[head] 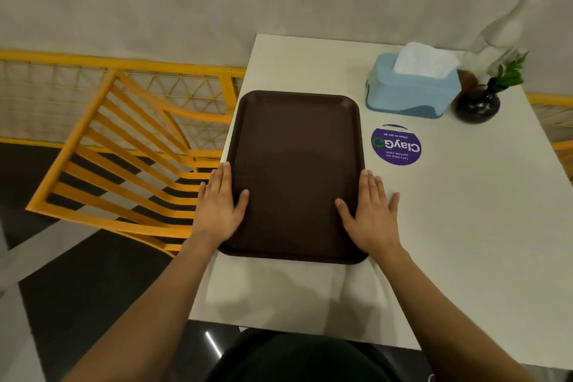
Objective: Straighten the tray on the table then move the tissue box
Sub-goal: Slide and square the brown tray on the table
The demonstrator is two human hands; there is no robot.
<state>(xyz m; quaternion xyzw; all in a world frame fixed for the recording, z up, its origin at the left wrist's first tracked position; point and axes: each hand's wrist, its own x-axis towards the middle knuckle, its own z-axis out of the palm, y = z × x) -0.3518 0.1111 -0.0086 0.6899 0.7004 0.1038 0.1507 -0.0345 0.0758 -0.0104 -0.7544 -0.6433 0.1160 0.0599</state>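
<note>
A dark brown tray (296,164) lies on the white table (465,242), along its left edge and nearly square to it. My left hand (218,205) rests on the tray's left rim, thumb on the tray's inside and fingers over the edge. My right hand (370,211) lies on the right rim, thumb on the tray and fingers spread flat on the table. Neither hand has closed around the tray. A light blue tissue box (412,90), with white tissue sticking out of its top, stands beyond the tray's far right corner.
A round purple sticker (396,146) is stuck to the table between tray and tissue box. A dark vase with green leaves (479,104) and a clear bottle (499,37) stand right of the box. An orange slatted chair (130,164) stands left of the table.
</note>
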